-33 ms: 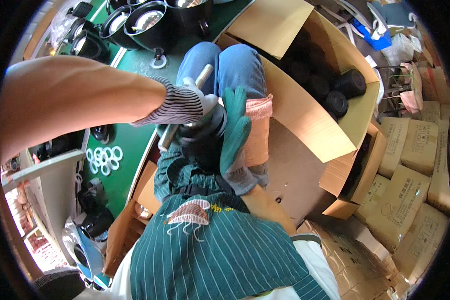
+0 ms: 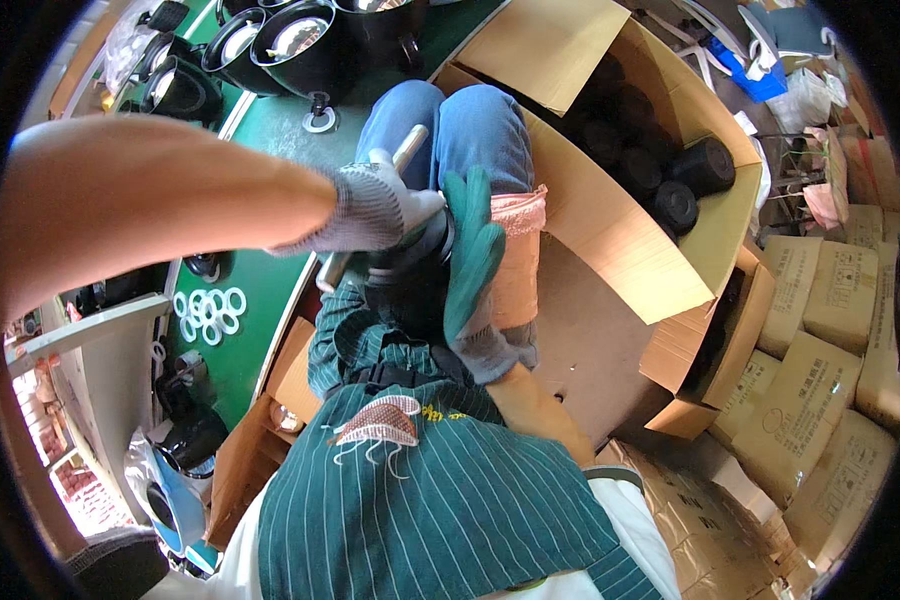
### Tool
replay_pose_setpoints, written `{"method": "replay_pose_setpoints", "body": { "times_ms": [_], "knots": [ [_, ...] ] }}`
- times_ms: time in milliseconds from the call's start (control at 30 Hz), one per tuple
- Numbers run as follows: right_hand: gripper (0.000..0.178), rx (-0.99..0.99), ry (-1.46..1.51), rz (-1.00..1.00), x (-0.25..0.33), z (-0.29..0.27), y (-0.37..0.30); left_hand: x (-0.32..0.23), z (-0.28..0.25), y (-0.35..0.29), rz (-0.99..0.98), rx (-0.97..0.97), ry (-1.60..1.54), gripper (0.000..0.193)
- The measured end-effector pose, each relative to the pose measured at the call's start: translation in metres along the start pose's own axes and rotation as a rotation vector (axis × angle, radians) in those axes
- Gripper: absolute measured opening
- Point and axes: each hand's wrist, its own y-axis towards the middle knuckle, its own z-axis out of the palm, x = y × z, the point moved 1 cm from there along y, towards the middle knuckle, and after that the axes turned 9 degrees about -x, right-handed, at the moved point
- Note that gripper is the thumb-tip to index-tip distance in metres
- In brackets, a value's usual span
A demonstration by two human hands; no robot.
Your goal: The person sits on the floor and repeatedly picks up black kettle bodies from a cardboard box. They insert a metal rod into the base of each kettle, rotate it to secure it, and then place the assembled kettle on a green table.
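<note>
My left hand (image 2: 390, 203), in a grey and white knit glove, is closed round a pale metal bar (image 2: 410, 150). The bar lies crosswise over the top of a round black vessel (image 2: 406, 290) in my lap; how they join is hidden under the hand. Along the vessel's right side lies my right hand (image 2: 473, 265), in a green-coated glove with a grey cuff. Its fingers point away from me and hold the vessel steady.
Several shiny black pots (image 2: 295, 45) stand on the green table (image 2: 260, 270) to the left, with white rings (image 2: 208, 312) lying nearer. An opened carton (image 2: 610, 235) at the right holds black cylindrical parts (image 2: 702, 166). Sealed cartons (image 2: 795, 400) are stacked at far right.
My left wrist and forearm have shifted slightly, and the bar has moved a little with the hand. The right hand stays against the vessel.
</note>
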Motion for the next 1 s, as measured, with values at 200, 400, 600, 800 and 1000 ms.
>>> {"method": "replay_pose_setpoints", "body": {
  "times_ms": [200, 400, 600, 800, 1000],
  "knots": [
    [0.044, 0.001, 0.523, 0.684, -0.003, 0.006, 0.079, 0.019, 0.012, -0.009, 0.273, -0.179, 0.100, 0.076],
    [0.030, 0.062, 0.444, 0.881, -0.032, 0.052, 0.126, 0.020, 0.013, -0.012, 0.246, -0.141, 0.094, 0.086],
    [0.017, -0.049, 0.446, 0.465, -0.047, 0.012, 0.100, 0.016, 0.011, -0.013, 0.491, -0.209, 0.196, 0.077],
    [0.014, -0.197, 0.051, 0.244, 0.040, -0.023, 0.036, 0.054, 0.010, 0.049, 1.474, -0.246, 0.282, 0.059],
    [0.020, 0.001, -0.037, -0.003, 0.055, -0.014, 0.049, 0.060, -0.005, 0.081, 1.751, -0.500, 0.333, 0.096]
  ]
}}
